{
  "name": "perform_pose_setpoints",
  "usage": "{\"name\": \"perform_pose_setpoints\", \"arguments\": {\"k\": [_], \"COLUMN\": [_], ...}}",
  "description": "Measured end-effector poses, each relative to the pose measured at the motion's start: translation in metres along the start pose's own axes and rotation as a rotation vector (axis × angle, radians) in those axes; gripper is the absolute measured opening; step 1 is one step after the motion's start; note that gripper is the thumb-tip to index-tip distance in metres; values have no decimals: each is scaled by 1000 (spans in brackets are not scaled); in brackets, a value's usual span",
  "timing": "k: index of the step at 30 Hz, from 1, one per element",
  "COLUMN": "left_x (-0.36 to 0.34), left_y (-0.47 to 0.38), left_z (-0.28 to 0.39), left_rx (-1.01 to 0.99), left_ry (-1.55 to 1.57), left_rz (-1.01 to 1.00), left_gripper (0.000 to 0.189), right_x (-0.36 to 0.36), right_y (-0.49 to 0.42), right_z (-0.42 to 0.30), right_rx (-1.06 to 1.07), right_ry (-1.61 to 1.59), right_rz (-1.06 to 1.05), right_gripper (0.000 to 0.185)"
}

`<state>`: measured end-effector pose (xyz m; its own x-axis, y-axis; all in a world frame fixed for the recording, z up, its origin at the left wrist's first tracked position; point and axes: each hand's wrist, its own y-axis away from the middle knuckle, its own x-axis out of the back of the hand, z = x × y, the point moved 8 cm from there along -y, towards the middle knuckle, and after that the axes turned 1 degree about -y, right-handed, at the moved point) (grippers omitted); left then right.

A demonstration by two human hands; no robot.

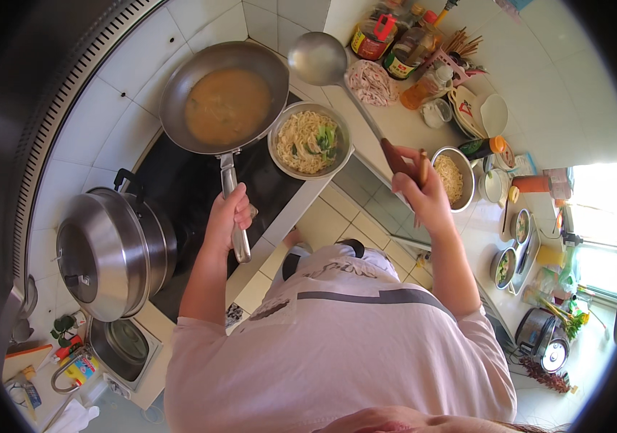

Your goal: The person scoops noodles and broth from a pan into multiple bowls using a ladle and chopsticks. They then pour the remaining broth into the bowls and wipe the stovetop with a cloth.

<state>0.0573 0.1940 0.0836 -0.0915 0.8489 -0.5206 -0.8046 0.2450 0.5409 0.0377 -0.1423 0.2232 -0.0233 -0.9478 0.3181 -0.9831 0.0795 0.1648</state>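
My left hand [231, 214] grips the metal handle of a frying pan [178, 116], which is tilted up at the back of the black cooktop [208, 197]. Brown broth [230, 105] with a few thin strands covers the pan's bottom. In my right hand [425, 189] is the brown handle of a large metal ladle [318, 58]; slim wooden sticks, apparently chopsticks [423, 162], are held along with it. The ladle's bowl is raised right of the pan. Between pan and ladle stands a metal bowl [347, 157] of noodles [303, 149] with green leaves [325, 142].
A lidded steamer pot [119, 254] occupies the cooktop's left. Another bowl of noodles [449, 178] is near my right hand. Sauce bottles [408, 51] and a bunched cloth [372, 82] line the back counter. Further right are small bowls [505, 269] and a rice cooker [544, 338]; a sink [124, 352] lies lower left.
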Motion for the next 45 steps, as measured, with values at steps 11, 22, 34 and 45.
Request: {"name": "perform_pose_setpoints", "arguments": {"k": [11,22,34,45], "left_x": [-42,-70,-85,-71], "left_y": [27,50,51,42], "left_z": [2,-63,-101,-122], "left_rx": [-148,-181,-327,-357], "left_ry": [-164,-219,-293,-386], "left_rz": [93,268,308,419], "left_gripper": [31,21,18,18], "right_x": [-10,26,68,77], "right_y": [-24,-14,-5,-6], "right_z": [-43,-12,-21,2], "right_rx": [201,357,618,634], "right_ry": [387,535,907,962], "right_rz": [60,38,-10,-21], "right_gripper": [40,44,49,50]}}
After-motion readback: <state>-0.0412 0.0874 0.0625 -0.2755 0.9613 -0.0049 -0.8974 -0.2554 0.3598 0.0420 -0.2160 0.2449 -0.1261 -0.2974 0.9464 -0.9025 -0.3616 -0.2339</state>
